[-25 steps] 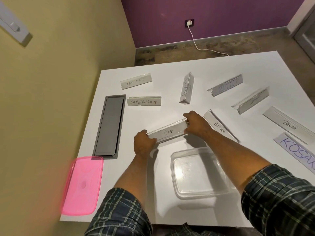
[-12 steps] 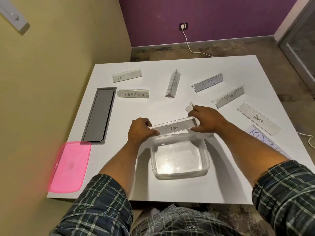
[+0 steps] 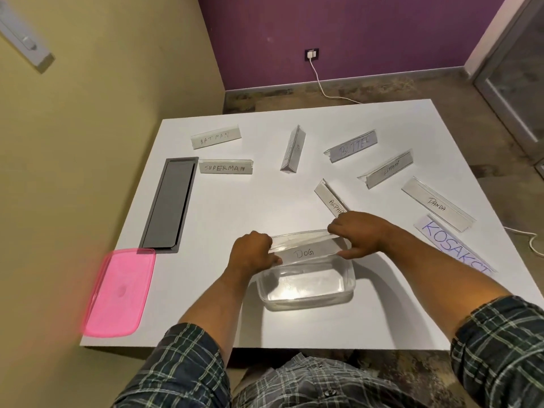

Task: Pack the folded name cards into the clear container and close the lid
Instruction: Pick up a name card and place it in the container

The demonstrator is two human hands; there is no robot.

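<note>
Both hands hold the folded DOG name card point(image 3: 306, 251) over the far rim of the clear container point(image 3: 309, 295). My left hand point(image 3: 253, 254) grips its left end and my right hand point(image 3: 360, 235) its right end. The container sits near the table's front edge with nothing inside. Several other name cards lie on the white table: BATMAN point(image 3: 215, 137), SUPERMAN point(image 3: 226, 167), one upright card point(image 3: 293, 150), BUTTER point(image 3: 351, 146), ELEPHANT point(image 3: 387, 169), ALPHA point(image 3: 331, 199), PANDA point(image 3: 437, 203), KOSAKSI point(image 3: 450, 245). The pink lid point(image 3: 119, 293) rests at the front left corner.
A grey cable hatch point(image 3: 169, 204) is set into the table point(image 3: 235, 219) on the left. A yellow wall runs close along the left side. A white cable point(image 3: 323, 89) trails over the floor behind the table.
Both hands have carried the DOG card toward me, from the table behind the container to above its far rim. The ALPHA card, hidden by my right hand before, now shows.
</note>
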